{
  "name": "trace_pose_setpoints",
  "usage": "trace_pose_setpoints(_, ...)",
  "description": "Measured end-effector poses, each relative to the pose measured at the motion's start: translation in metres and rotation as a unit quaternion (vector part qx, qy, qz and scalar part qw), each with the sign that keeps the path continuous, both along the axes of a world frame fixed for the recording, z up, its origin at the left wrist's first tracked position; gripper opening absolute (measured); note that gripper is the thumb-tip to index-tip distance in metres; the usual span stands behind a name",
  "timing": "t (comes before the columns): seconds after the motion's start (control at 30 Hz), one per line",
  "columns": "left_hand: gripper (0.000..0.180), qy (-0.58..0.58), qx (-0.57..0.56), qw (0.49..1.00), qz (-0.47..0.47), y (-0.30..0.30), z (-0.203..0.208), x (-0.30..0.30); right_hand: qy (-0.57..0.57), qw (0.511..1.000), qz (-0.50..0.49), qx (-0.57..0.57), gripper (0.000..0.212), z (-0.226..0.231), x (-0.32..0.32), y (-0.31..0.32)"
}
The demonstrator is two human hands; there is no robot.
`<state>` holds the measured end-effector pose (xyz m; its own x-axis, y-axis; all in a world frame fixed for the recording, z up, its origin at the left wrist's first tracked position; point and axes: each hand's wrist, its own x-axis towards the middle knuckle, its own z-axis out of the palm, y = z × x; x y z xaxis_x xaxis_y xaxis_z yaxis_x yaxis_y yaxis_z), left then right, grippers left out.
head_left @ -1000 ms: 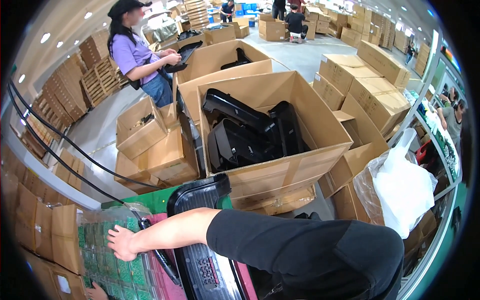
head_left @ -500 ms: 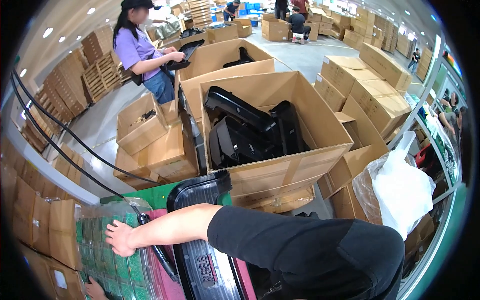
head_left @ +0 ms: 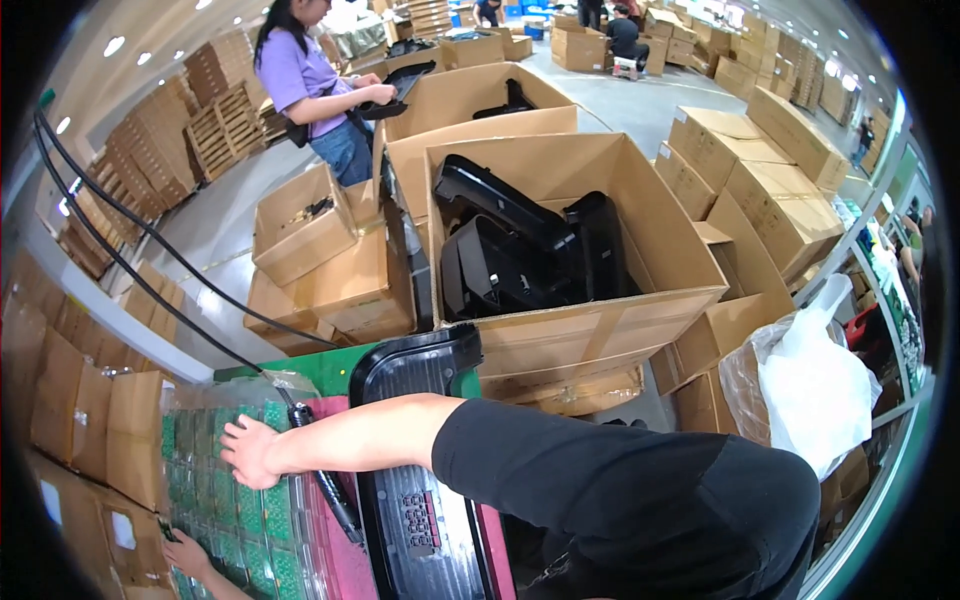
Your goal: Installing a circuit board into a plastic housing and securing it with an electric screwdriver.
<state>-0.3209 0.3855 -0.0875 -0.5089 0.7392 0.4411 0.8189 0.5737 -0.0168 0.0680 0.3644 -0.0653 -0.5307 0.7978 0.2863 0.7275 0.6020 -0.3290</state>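
Observation:
My right arm reaches across to the left, and my right hand (head_left: pixel 250 452) lies with spread fingers on the clear plastic tray (head_left: pixel 295 520) of green circuit boards (head_left: pixel 225 505). Lower down, at the tray's left edge, my left hand (head_left: pixel 190 556) has its fingers closed on a small dark-green circuit board (head_left: pixel 167 529), partly hidden. Beneath my right forearm is a long black plastic housing (head_left: pixel 385 500) with a group of small slots. Between tray and housing, a black corded electric screwdriver (head_left: pixel 338 505) rests on the pink mat (head_left: pixel 345 572).
Ahead stands a large open carton (head_left: pixel 580 335) with several black plastic housings (head_left: pixel 500 205). Brown boxes (head_left: pixel 90 420) line the left side. A white plastic bag (head_left: pixel 815 390) sits at right. Beyond the cartons, a person in a purple shirt (head_left: pixel 305 75) handles a black part.
The view has shifted slightly, moving the scene right and up. My left hand shows more, with a small board at its fingers. My right hand stays on the tray.

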Motion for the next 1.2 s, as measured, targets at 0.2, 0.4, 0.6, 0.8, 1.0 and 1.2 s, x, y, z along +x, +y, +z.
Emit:
trace_pose_setpoints(0.2, 0.032, 0.053, 0.08, 0.988, -0.119, -0.046, 0.042, 0.036, -0.014, 1.0, -0.002, 0.02, 0.045, -0.002, 0.006, -0.004)
trace_pose_setpoints(0.4, 0.034, -0.03, 0.146, 0.962, -0.23, -0.116, 0.066, 0.07, -0.083, 0.996, 0.001, 0.041, 0.042, -0.001, 0.018, 0.003)
trace_pose_setpoints(0.6, 0.048, -0.115, 0.114, 0.975, -0.153, -0.19, 0.07, 0.069, -0.054, 0.998, 0.012, 0.032, 0.04, 0.02, 0.014, -0.011)
trace_pose_setpoints(0.8, 0.047, -0.125, 0.111, 0.966, -0.199, -0.164, 0.055, 0.072, -0.03, 0.998, -0.006, 0.052, 0.041, 0.019, 0.025, -0.009)
trace_pose_setpoints(1.0, 0.056, -0.074, 0.008, 0.956, -0.284, -0.12, 0.018, 0.019, -0.028, 1.0, -0.001, 0.011, 0.044, 0.01, 0.0, -0.017)
trace_pose_setpoints(1.2, 0.076, -0.11, -0.051, 0.958, -0.259, -0.07, 0.019, 0.054, 0.002, 1.0, -0.029, -0.005, 0.049, -0.003, 0.019, -0.007)
